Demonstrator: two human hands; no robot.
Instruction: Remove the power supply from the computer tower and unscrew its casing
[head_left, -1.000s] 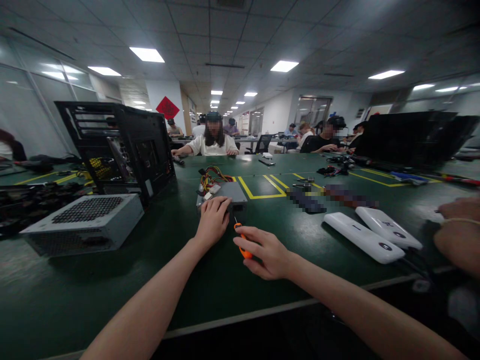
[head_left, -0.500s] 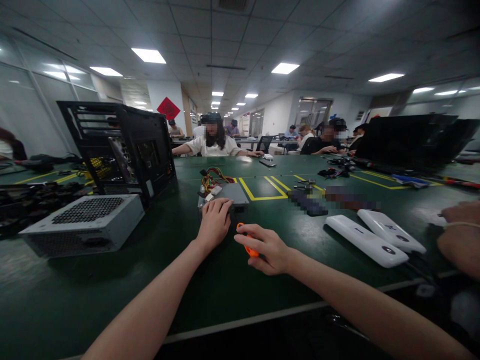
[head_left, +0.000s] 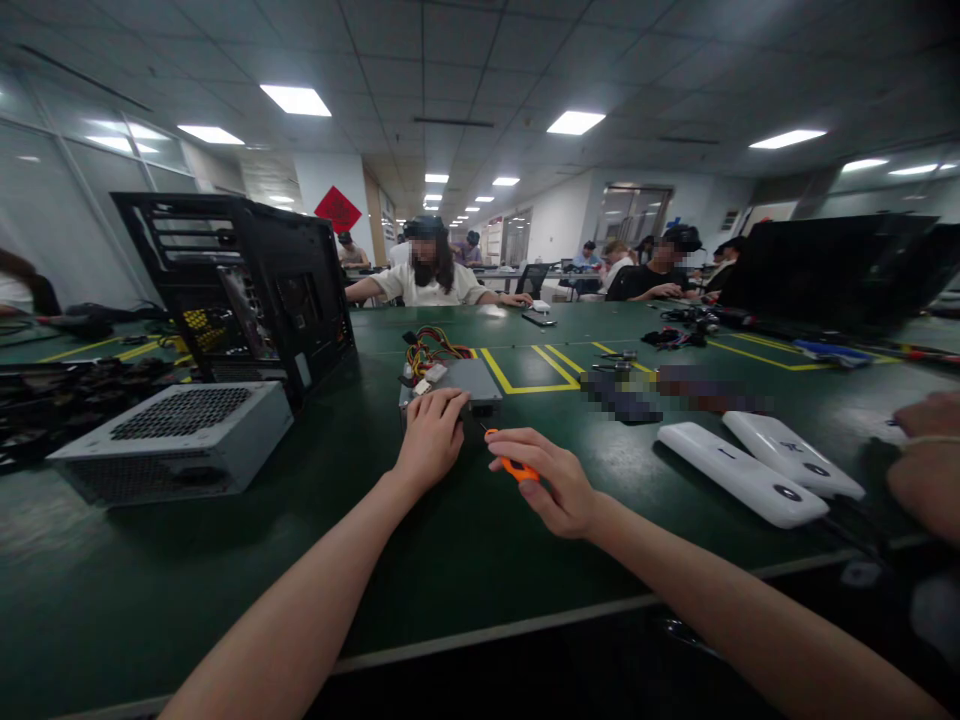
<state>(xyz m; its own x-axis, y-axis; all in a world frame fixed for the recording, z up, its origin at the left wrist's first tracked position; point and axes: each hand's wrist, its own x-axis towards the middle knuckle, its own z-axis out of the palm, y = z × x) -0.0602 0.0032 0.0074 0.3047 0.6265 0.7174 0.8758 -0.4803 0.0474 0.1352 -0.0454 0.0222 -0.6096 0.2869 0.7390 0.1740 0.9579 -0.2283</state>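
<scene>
Tipping its gripped screwdriver [head_left: 516, 467] flatter, the right hand [head_left: 556, 486] seems better aimed at the box [head_left: 471, 378] the left hand [head_left: 430, 438] holds.

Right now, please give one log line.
left hand: on small grey box; right hand: holding orange screwdriver; tip contact: unclear

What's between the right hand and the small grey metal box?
In the head view, the orange screwdriver, held in the right hand, points toward the small grey metal box; tip contact is unclear.
</scene>
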